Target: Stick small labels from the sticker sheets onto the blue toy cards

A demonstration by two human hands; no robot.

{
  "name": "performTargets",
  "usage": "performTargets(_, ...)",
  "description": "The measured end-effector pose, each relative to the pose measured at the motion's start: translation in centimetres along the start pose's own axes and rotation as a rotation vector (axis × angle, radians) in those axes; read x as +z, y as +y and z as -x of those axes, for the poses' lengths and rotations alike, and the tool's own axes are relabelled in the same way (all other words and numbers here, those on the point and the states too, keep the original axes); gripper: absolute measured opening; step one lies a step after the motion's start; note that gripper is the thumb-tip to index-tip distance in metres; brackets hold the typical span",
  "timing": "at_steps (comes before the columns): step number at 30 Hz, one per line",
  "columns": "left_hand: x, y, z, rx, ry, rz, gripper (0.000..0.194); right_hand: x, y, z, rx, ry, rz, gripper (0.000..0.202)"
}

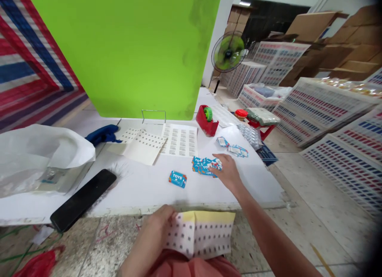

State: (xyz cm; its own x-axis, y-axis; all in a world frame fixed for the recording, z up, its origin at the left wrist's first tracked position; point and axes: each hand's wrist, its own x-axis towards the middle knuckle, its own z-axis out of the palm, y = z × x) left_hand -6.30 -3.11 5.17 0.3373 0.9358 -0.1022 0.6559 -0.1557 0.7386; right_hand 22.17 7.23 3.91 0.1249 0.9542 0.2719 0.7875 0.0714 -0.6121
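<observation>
My left hand (163, 221) is closed on the left edge of a sticker sheet (209, 233) with rows of small dark marks and a yellow top strip, over my lap. My right hand (226, 170) reaches onto the right side of a spread pile of blue cards (200, 165); its thumb and forefinger are apart, touching the cards. A single blue card (178, 179) marked TOYS lies to the left of the pile. Further right are more cards (238, 151), with pale sides showing.
A red tape dispenser (208, 121) stands behind the cards. Sticker sheets (180, 140) lie at the middle back, before a green board (128, 50). On the left are a black phone (83, 199), a blue tool (103, 134) and a plastic bag (44, 157).
</observation>
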Motion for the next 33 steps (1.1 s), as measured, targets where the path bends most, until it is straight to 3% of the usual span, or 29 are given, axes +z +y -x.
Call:
performTargets(1,-0.1,-0.1,-0.2,-0.037,-0.004,0.048,0.017,-0.2,-0.8,0.5,-0.058,0.028,0.034,0.037)
performTargets(3,-0.2,-0.2,-0.7,-0.086,-0.011,0.145,0.023,-0.6,-2.9,2.0,-0.143,-0.058,0.007,0.028)
performTargets(6,-0.1,-0.5,-1.3,-0.092,0.002,0.304,0.030,-1.0,-5.7,4.7,-0.215,-0.486,-0.127,0.029)
performTargets(8,0.2,-0.8,-1.5,-0.100,0.005,0.399,0.030,-1.1,-6.7,5.8,-0.218,-0.655,-0.151,0.028)
performTargets(12,0.8,-1.5,-1.6,-0.186,-0.011,0.582,0.029,-1.1,-6.4,5.6,-0.298,-0.718,-0.094,0.020)
performTargets(14,1.2,-1.7,-1.6,-0.223,-0.019,0.625,0.032,-1.0,-6.2,5.1,-0.351,-0.708,-0.047,0.019)
performTargets(18,1.6,-1.5,-1.7,-0.249,0.011,0.613,0.025,-0.4,-7.0,5.0,-0.443,-0.536,-0.011,0.018)
performTargets(24,1.2,-0.9,-1.9,-0.186,0.056,0.531,0.023,2.4,-9.1,7.4,-0.466,-0.426,-0.064,0.018)
performTargets(30,1.6,-1.3,-2.1,-0.213,0.049,0.521,0.026,4.2,-9.1,9.6,-0.505,-0.255,0.016,0.023)
performTargets(33,1.8,-1.8,-2.2,-0.215,0.045,0.530,0.025,4.3,-9.1,10.1,-0.469,-0.243,-0.074,0.022)
